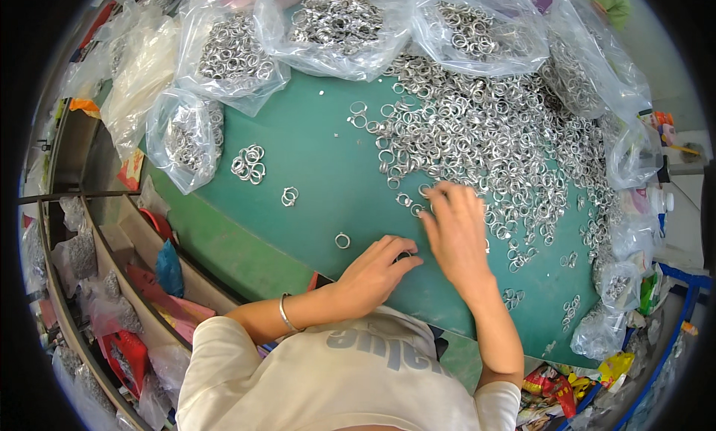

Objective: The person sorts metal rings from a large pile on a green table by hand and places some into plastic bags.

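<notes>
My left hand (373, 276) is low over the green tabletop (298, 170), its fingers curled and thumb drawn in. What looks like a ring shows between thumb and forefinger, partly hidden. To its right, my right hand (459, 233) reaches to the near edge of a broad pile of silver-coloured metal rings (477, 140). Its fingers are bent and somewhat apart, with the tips by a loose ring (417, 210). One single ring (342, 241) lies left of my left hand. Farther left are a pair of rings (289, 197) and a small cluster of rings (248, 164).
Clear plastic bags full of rings line the far edge, including a small bag (184, 140) at left and a large bag (335, 28) in the middle. A divided wooden shelf (123, 282) with more bags stands left. Small ring groups (571, 312) lie at the right.
</notes>
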